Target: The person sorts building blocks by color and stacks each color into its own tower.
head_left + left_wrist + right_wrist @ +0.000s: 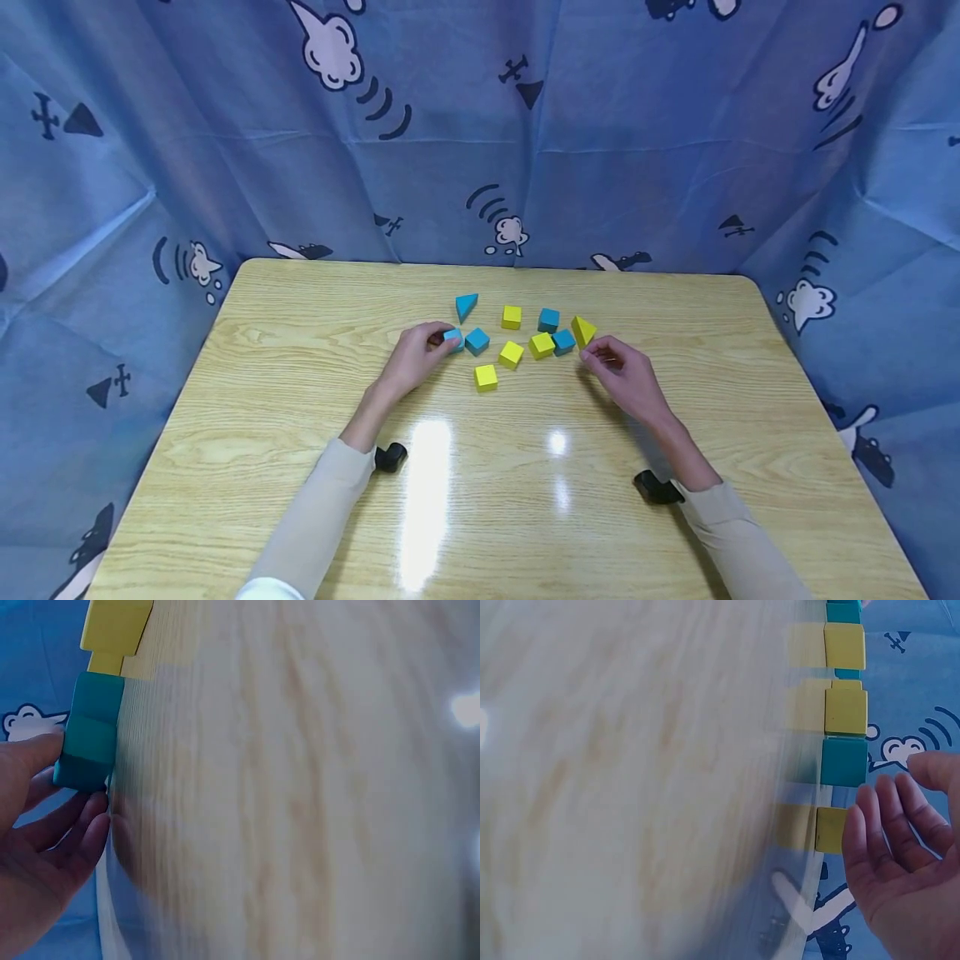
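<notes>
My left hand [411, 358] pinches a blue cube [453, 338] between thumb and fingers at the left end of a group of blocks. In the left wrist view, the thumb lies along one side of that cube and the fingertips are low on the other. Just right of it sits another blue cube [477, 342]. My right hand [628, 382] is beside the near end of a yellow triangular block [583, 331], its fingers loosely bent. In the right wrist view, a gap shows between thumb and fingertips, with nothing held there.
Several yellow cubes [512, 355] and more blue cubes [549, 319] stand on the wooden table [300, 333] between the hands. Behind them is a blue triangular block [466, 306]. A patterned blue cloth [450, 167] hangs along the table's back and sides.
</notes>
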{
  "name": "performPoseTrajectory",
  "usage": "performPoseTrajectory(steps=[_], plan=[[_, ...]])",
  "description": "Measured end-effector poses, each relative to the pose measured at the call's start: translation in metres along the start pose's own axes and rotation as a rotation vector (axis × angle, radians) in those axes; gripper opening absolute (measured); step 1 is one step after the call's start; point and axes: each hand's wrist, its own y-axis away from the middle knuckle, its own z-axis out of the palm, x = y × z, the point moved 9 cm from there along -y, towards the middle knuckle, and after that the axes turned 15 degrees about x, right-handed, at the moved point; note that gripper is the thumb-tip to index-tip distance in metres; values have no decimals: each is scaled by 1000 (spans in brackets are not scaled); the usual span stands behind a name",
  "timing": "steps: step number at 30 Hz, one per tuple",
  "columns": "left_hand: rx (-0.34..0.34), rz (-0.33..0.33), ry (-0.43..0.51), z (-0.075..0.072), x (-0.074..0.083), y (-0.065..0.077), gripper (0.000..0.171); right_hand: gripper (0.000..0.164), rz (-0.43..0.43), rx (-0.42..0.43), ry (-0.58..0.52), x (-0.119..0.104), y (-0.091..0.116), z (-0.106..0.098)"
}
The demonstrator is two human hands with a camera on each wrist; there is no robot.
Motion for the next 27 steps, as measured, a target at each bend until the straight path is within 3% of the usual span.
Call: performPoseTrajectory(steps=[10, 27], plan=[[-88, -19, 8, -2, 2, 9, 47, 26, 18, -13, 9, -2, 2, 1], [-106, -75, 49, -23, -8, 29, 37, 29, -13, -51, -117, -24, -5, 17]])
